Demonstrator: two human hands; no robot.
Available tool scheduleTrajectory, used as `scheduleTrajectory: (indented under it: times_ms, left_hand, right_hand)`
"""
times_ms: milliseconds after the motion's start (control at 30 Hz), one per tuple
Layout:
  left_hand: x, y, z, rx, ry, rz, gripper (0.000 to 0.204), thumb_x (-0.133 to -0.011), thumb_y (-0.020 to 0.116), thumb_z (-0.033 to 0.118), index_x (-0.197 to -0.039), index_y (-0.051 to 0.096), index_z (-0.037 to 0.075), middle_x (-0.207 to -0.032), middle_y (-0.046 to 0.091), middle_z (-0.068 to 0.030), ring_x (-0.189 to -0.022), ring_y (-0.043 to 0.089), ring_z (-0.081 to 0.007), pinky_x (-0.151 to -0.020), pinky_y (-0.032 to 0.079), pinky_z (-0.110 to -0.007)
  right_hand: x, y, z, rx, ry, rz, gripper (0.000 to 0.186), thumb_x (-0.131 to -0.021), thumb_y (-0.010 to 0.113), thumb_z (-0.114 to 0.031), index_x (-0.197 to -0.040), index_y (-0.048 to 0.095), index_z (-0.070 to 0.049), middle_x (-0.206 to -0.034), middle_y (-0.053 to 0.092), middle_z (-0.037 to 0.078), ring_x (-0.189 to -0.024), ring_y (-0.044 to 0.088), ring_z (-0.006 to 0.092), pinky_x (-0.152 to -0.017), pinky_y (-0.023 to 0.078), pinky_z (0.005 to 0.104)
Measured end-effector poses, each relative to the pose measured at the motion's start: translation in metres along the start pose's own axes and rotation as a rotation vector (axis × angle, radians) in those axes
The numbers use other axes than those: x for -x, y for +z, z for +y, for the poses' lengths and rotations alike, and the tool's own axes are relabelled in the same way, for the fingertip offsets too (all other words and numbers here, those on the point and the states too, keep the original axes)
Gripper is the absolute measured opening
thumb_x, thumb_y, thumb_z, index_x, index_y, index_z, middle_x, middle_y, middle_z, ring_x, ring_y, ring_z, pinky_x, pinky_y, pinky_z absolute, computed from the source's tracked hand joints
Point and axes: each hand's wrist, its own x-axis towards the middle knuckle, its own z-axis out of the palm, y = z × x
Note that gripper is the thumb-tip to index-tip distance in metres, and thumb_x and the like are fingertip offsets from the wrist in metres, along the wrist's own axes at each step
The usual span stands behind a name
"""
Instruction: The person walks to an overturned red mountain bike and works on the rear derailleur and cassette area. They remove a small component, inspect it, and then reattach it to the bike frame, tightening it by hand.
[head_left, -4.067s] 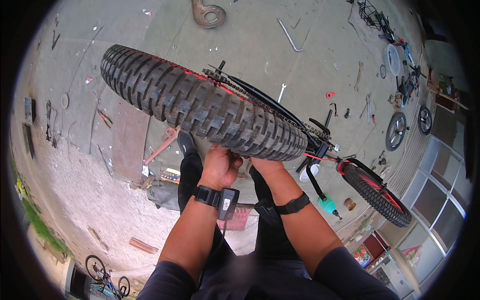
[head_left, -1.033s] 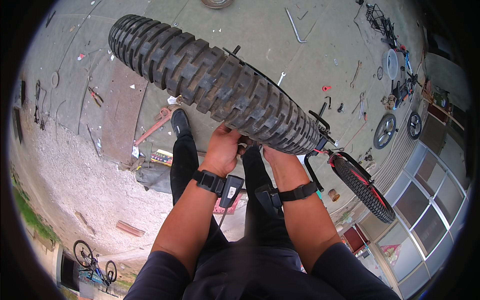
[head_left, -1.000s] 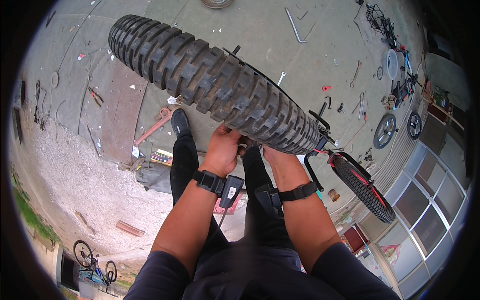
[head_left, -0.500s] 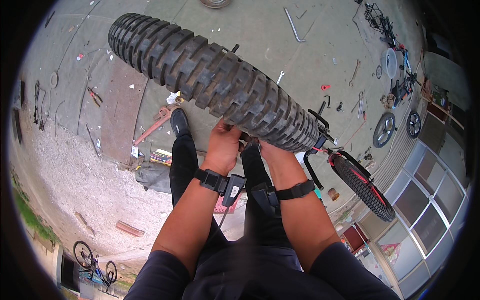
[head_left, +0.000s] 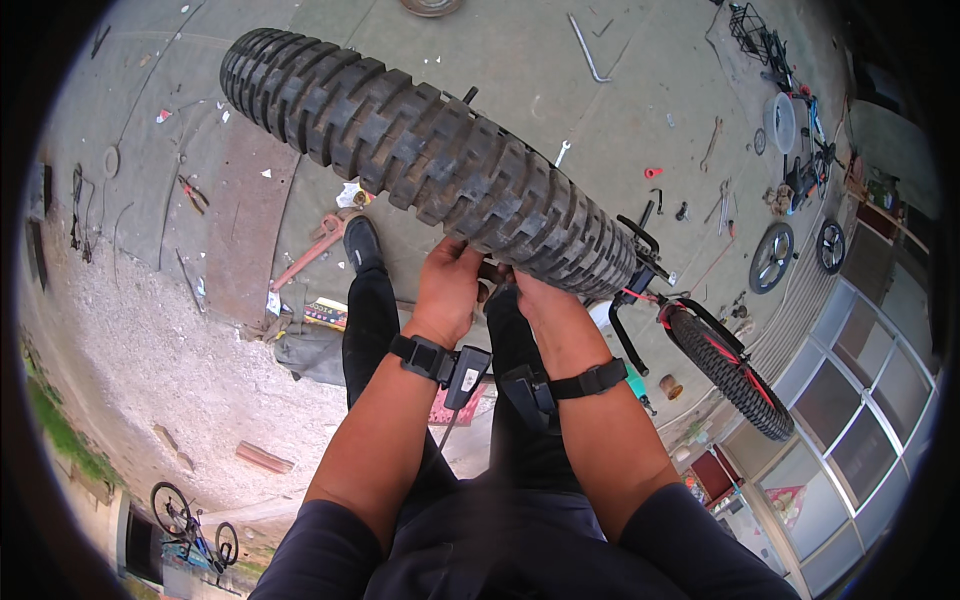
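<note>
A knobby black bicycle tire [head_left: 440, 160] stretches diagonally across the upper middle, on a bike whose red-and-black front wheel [head_left: 730, 370] shows at right. My left hand [head_left: 450, 280] is at the tire's lower edge, fingers curled against its underside; what they grip is too hidden to make out. My right hand [head_left: 532, 298] is just right of it under the tire, its fingers hidden. Both wrists wear black straps with small devices. A black crank arm [head_left: 628, 340] hangs below the tire's right end. My dark shoe [head_left: 362, 245] is on the floor beside the tire.
Around me lie a large red pipe wrench [head_left: 310, 255], pliers [head_left: 193, 197], a spanner [head_left: 562, 152], a bent bar [head_left: 588, 45] and a teal bottle [head_left: 635, 380]. Another bike [head_left: 805, 140], loose wheels [head_left: 770, 258] and a glazed wall [head_left: 850, 400] are at right, a further bike [head_left: 195, 530] lower left.
Since the oldest frame the tire sits higher in view, hiding more of the chain, and my hands have moved up with it. Over the last second both hands shift slightly upward.
</note>
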Motion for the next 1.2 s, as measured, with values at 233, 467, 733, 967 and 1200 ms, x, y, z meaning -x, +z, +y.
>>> scheduleTrajectory:
  times_ms: [233,467,733,967,1200]
  left_hand:
    - [0.000,0.008,-0.002,0.046,0.107,0.078,0.013,-0.099,0.055,0.004,-0.109,0.063,0.004,-0.087,0.070,-0.0055,-0.066,0.065,-0.0122,-0.050,0.043,-0.025]
    - [-0.005,0.012,-0.012,-0.032,0.437,0.022,0.018,-0.098,0.057,-0.001,-0.115,0.062,-0.001,-0.094,0.070,-0.0080,-0.073,0.063,-0.0128,-0.063,0.052,-0.030]
    - [-0.010,0.001,-0.016,-0.026,0.409,-0.002,0.017,-0.100,0.059,0.005,-0.115,0.061,-0.003,-0.097,0.071,-0.0087,-0.075,0.063,-0.0125,-0.064,0.053,-0.030]
    - [-0.010,0.002,-0.014,-0.320,0.477,0.076,0.018,-0.098,0.059,0.004,-0.114,0.063,-0.003,-0.101,0.071,-0.0097,-0.079,0.064,-0.0124,-0.067,0.055,-0.030]
    - [-0.006,0.001,-0.012,-0.293,0.389,0.084,0.017,-0.096,0.060,0.002,-0.112,0.064,-0.003,-0.098,0.070,-0.0075,-0.078,0.064,-0.0112,-0.066,0.055,-0.029]
  right_hand:
    - [0.000,0.004,-0.001,-0.022,-0.019,-0.053,0.008,-0.098,0.066,-0.019,-0.102,0.063,-0.012,-0.087,0.063,0.000,-0.071,0.056,0.0133,-0.060,0.042,0.0281]
    - [-0.003,0.006,-0.001,-0.001,-0.040,-0.060,0.007,-0.100,0.063,-0.018,-0.101,0.063,-0.011,-0.084,0.063,0.002,-0.070,0.057,0.0143,-0.061,0.044,0.0295]
    - [0.016,0.007,-0.016,0.105,-0.036,-0.089,0.007,-0.101,0.060,-0.016,-0.100,0.063,-0.009,-0.079,0.064,0.005,-0.068,0.059,0.0158,-0.061,0.046,0.0314]
    - [0.061,0.022,-0.056,0.343,-0.148,-0.033,0.019,-0.102,0.059,-0.014,-0.114,0.063,0.000,-0.085,0.070,0.011,-0.074,0.067,0.0192,-0.069,0.055,0.0326]
    - [0.057,0.022,-0.046,0.261,-0.186,-0.021,0.018,-0.101,0.060,-0.011,-0.114,0.063,0.001,-0.087,0.070,0.012,-0.074,0.067,0.0197,-0.068,0.055,0.0325]
